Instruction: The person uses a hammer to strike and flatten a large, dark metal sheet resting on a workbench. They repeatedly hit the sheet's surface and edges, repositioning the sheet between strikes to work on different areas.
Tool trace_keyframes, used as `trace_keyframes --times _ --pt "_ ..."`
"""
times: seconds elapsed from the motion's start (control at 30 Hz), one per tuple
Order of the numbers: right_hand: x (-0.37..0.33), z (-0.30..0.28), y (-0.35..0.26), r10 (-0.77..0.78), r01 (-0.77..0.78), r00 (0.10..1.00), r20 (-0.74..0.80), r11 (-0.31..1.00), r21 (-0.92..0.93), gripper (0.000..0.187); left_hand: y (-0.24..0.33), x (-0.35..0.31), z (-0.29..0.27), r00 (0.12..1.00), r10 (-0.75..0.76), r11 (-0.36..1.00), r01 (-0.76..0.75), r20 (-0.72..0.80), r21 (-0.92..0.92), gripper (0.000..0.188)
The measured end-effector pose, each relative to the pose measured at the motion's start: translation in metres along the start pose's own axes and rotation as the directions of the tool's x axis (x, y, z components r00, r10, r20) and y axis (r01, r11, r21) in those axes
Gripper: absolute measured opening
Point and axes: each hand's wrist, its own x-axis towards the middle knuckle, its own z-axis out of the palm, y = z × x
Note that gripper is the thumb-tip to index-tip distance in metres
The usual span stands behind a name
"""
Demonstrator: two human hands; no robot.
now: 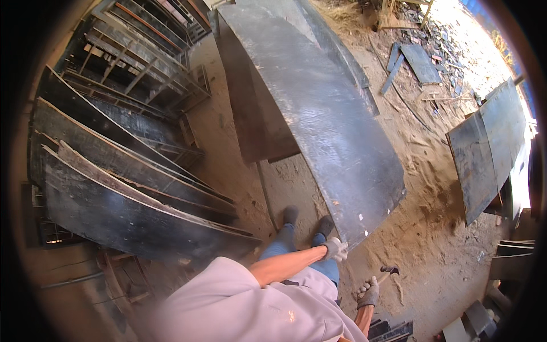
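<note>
A hammer (pixel 390 270) with a dark head and a light wooden handle is in my right hand (pixel 367 293), which wears a grey work glove and is closed round the handle. It is held low, to the right of my body. My left hand (pixel 335 249), also gloved, is at the near corner of a long dark panel (pixel 347 142). Its fingers are curled; whether they grip the panel's edge or something small is hidden. The panel's surface is scuffed, with pale specks near the close end. Another dark board (pixel 250 114) stands below its left edge.
Large dark curved sheets (pixel 142 211) lean in a stack on the left, with wooden frames (pixel 131 62) behind them. More boards (pixel 490 148) stand at the right. Scrap pieces (pixel 421 62) litter the sandy ground (pixel 421 239) farther off. Dark offcuts (pixel 393 330) lie beside my right forearm.
</note>
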Motion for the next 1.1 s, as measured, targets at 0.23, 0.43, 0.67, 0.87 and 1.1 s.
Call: trace_keyframes --times 0.23,0.43,0.67,0.87,1.1 --pt "-0.047 0.039 0.05 -0.092 0.075 0.984 -0.154 0.991 -0.113 0.052 -0.031 -0.062 -0.029 0.873 0.259 0.725 -0.458 0.414 0.514 0.034" --pt "-0.07 0.163 0.093 -0.21 0.2 0.973 -0.096 0.973 -0.112 0.06 -0.007 -0.147 -0.27 0.795 0.603 0.737 -0.521 0.069 -0.43 0.025" --pt "-0.179 0.323 0.143 -0.722 0.675 0.691 0.034 0.627 -0.389 0.041 -0.095 -0.274 -0.518 0.623 0.158 0.898 -0.414 -0.766 -0.151 0.032" --pt "-0.199 0.416 0.099 -0.652 0.684 0.729 0.21 0.707 -0.18 0.027 -0.068 -0.29 -0.565 0.564 0.124 0.946 -0.315 -0.816 -0.074 0.031" --pt "-0.124 0.52 0.062 -0.574 0.597 0.8 0.172 0.789 -0.145 0.037 0.106 -0.201 -0.637 0.426 0.674 0.734 -0.481 -0.604 0.479 0.035"
